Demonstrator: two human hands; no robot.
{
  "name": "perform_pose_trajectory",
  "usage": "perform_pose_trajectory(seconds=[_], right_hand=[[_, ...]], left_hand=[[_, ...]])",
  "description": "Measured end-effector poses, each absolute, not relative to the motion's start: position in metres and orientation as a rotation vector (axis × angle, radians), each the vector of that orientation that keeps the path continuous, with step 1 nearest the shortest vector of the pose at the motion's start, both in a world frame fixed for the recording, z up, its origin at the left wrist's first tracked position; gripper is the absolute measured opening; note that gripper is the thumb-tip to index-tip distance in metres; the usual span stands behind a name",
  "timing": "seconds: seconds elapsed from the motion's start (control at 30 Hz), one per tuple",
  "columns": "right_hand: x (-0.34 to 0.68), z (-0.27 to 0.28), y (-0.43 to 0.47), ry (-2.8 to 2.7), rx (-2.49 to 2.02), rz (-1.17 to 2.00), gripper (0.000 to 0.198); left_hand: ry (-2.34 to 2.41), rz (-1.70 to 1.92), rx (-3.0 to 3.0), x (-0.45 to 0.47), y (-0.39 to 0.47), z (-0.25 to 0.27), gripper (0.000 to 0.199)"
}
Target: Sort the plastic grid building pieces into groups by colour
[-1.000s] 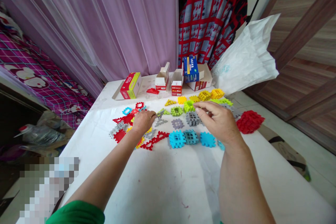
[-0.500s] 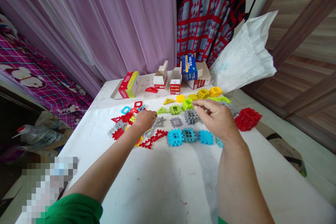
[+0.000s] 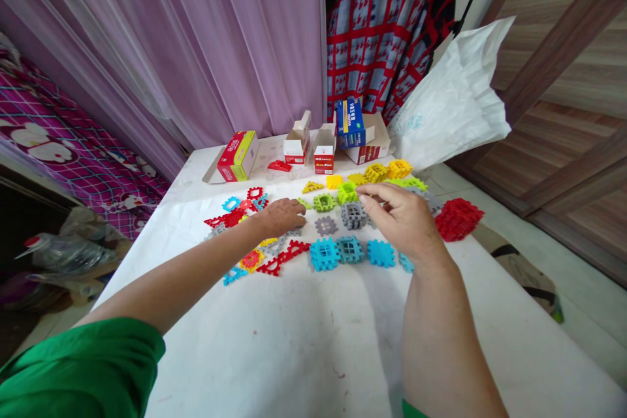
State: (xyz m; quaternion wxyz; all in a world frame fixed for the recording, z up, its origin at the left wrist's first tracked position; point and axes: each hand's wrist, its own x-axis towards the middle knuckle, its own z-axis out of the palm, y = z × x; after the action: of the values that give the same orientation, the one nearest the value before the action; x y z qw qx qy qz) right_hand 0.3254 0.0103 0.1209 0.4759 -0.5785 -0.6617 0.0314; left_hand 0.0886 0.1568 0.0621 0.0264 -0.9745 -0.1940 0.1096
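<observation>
My left hand [image 3: 283,217] reaches over the left-hand pile of plastic interlocking blocks, palm down with fingers stretched out, close to a green triangle piece [image 3: 304,203]. Below its fingertips a grey piece [image 3: 295,232] is partly covered. My right hand [image 3: 404,219] is raised at the right, thumb and index finger apart, with no piece visible between them. Its index fingertip is beside a bright green block cube [image 3: 347,192]; whether they touch I cannot tell. Just below are a grey block cube [image 3: 353,215] and a flat grey square [image 3: 326,226].
Blue blocks [image 3: 324,255] line the front, yellow blocks [image 3: 376,173] the back. Red blocks [image 3: 459,219] are stacked at right. A pink-and-yellow box [image 3: 238,157], small open cartons [image 3: 324,160], a blue box [image 3: 351,124] and a white bag [image 3: 453,98] stand behind.
My left hand has moved right across the pile, its fingers now more stretched out, uncovering a red-and-yellow piece and a blue piece. My right hand has stayed nearly still. The view has shifted slightly.
</observation>
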Motion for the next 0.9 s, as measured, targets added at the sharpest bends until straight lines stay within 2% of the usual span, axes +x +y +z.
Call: perform_pose_trajectory(seconds=[0.1, 0.4, 0.47, 0.63, 0.73, 0.9], right_hand=[[0.326, 0.121, 0.011, -1.618, -1.415, 0.077, 0.020], [0.327, 0.119, 0.010, -1.623, -1.405, 0.062, 0.019], [0.327, 0.119, 0.011, -1.628, -1.404, 0.065, 0.019], [0.325, 0.115, 0.015, -1.645, -1.402, 0.085, 0.019], [0.324, 0.112, 0.017, -1.663, -1.396, 0.097, 0.019], [0.325, 0.109, 0.018, -1.662, -1.411, 0.109, 0.020]], left_hand=[[-0.583, 0.364, -3.026, 0.090, 0.158, 0.064, 0.023], [-0.530, 0.400, -2.957, 0.097, 0.152, 0.073, 0.020], [-0.747, 0.342, -3.005, 0.094, 0.153, 0.077, 0.016], [-1.703, 0.119, -2.986, 0.081, 0.163, 0.077, 0.017], [-1.949, 0.024, -2.951, 0.077, 0.167, 0.072, 0.017], [-2.273, -0.186, -2.949, 0.083, 0.161, 0.057, 0.028]])
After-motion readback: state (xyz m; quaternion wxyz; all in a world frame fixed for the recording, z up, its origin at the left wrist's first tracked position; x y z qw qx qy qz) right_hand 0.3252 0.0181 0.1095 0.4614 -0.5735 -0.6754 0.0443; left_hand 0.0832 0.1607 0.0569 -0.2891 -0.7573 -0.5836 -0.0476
